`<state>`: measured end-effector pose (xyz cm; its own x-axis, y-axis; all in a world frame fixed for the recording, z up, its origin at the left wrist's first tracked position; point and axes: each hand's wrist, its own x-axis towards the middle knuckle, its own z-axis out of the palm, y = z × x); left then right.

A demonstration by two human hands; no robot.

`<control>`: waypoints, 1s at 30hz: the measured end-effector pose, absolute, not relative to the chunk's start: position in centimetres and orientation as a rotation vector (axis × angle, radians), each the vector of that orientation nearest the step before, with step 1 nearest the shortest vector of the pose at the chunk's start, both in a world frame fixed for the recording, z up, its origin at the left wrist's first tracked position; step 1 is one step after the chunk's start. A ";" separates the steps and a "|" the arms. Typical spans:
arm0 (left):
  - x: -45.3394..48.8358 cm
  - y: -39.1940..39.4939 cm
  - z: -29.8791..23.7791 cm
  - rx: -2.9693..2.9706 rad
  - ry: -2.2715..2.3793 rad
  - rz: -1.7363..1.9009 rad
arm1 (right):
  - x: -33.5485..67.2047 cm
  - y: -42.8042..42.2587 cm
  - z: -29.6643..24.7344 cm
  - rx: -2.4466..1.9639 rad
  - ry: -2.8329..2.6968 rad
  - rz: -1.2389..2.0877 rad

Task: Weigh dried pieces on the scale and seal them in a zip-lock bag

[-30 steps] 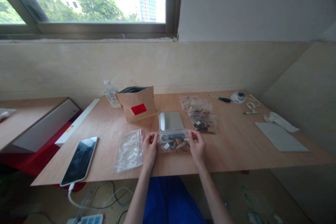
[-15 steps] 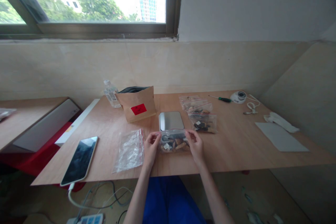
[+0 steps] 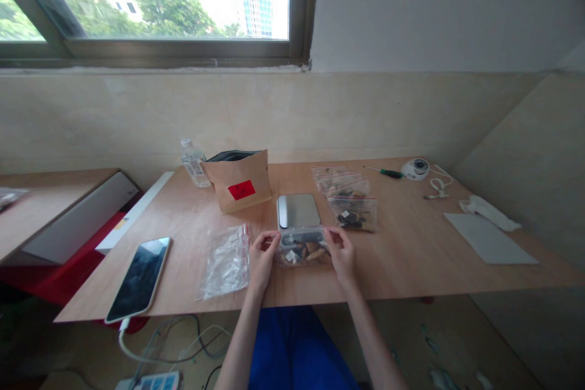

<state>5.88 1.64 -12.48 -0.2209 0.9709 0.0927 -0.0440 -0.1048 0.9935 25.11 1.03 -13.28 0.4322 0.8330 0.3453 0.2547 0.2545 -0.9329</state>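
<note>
Between my two hands is a clear plastic zip bag with brown dried pieces and a small white packet inside. My left hand pinches its upper left corner, and my right hand pinches the upper right corner. Just beyond the bag lies a silver-topped scale, its near edge close to the bag's top. Several similar filled zip bags lie overlapping to the right of the scale. Flat on the table by my left hand are unfilled clear zip bags.
An open brown paper pouch with a red label stands behind, beside a water bottle. A phone on a cable lies front left. At right are a screwdriver, a dome camera and a white sheet.
My right hand has shifted very slightly to the right at the bag's corner. Both hands keep their pinch, and the other things stay where they were.
</note>
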 end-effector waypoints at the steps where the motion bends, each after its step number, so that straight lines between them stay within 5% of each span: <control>1: 5.9 1.6 -12.5 1.131 1.284 1.474 | 25.1 1.0 -13.3 -1.292 -1.106 0.518; 30: 6.1 1.6 -11.9 1.122 1.148 1.396 | 24.9 0.7 -12.5 -1.287 -1.090 0.760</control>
<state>6.15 1.58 -11.89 -0.1026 0.9922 0.0707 -0.1224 -0.0831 0.9890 24.90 0.73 -12.52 0.3419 0.9177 0.2021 0.1282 0.1675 -0.9775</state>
